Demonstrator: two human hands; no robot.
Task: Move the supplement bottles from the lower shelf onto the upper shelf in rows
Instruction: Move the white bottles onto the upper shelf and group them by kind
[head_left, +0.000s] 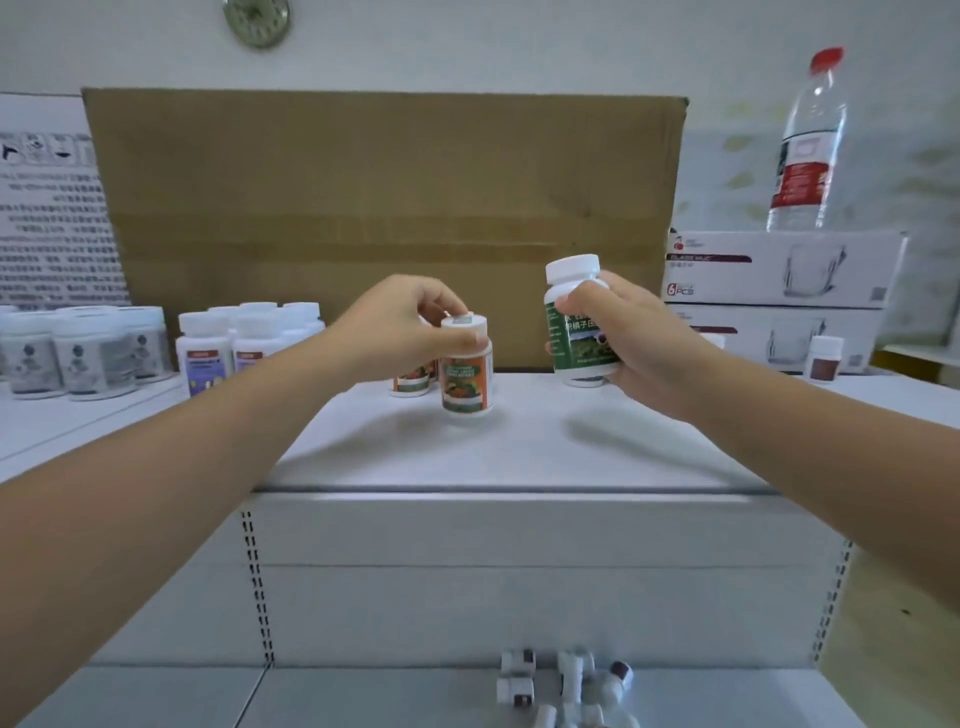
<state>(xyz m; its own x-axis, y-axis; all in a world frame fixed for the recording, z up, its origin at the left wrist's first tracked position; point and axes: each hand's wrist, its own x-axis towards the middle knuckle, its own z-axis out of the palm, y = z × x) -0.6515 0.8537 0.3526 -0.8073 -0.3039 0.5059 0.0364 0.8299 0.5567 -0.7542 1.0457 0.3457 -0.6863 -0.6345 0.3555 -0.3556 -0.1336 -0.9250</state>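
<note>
My left hand (400, 325) pinches the white cap of an orange-label bottle (466, 382) that stands on the upper shelf (519, 441). Another orange-label bottle (412, 384) stands just behind it, partly hidden by my hand. My right hand (631, 338) grips a green-label bottle (576, 317) with a white cap, upright, just above the shelf's back right part. Several small white bottles (563, 680) lie jumbled on the lower shelf (363, 696) at the bottom of the view.
A big cardboard box (384, 208) stands at the back of the upper shelf. Rows of white bottles (83, 348) and purple-label bottles (208, 353) fill the left. White carton boxes (779, 270) with a water bottle (808, 145) on top stand right, beside a small brown-label bottle (825, 358).
</note>
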